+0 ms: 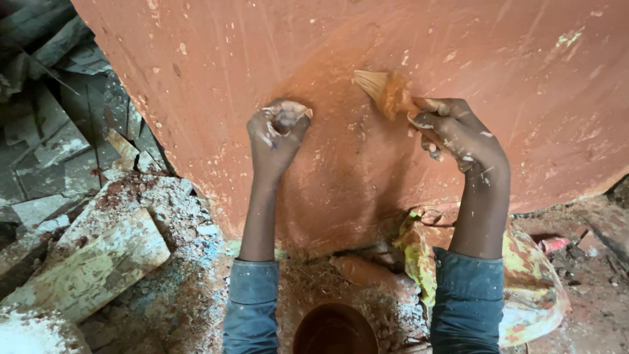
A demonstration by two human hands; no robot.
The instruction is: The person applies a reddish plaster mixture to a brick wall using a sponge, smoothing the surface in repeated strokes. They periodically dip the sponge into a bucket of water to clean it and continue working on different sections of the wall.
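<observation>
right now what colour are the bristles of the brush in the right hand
Pale straw at the tips, stained orange nearer the right hand; the brush shows best in the head view.

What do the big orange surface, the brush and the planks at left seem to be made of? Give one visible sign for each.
Surface: probably plaster or clay-coated; matt orange, streaked and flecked white, darker wet-looking patch near the brush.
Brush, in the right hand: pale plant-fibre bristles, stained orange.
Planks: likely wood; flat, straight-edged, with flaking pale paint.

a paint-flecked plank (92, 272), stone slabs (52, 151) and a yellow-stained sack (531, 288) lie around.
</observation>
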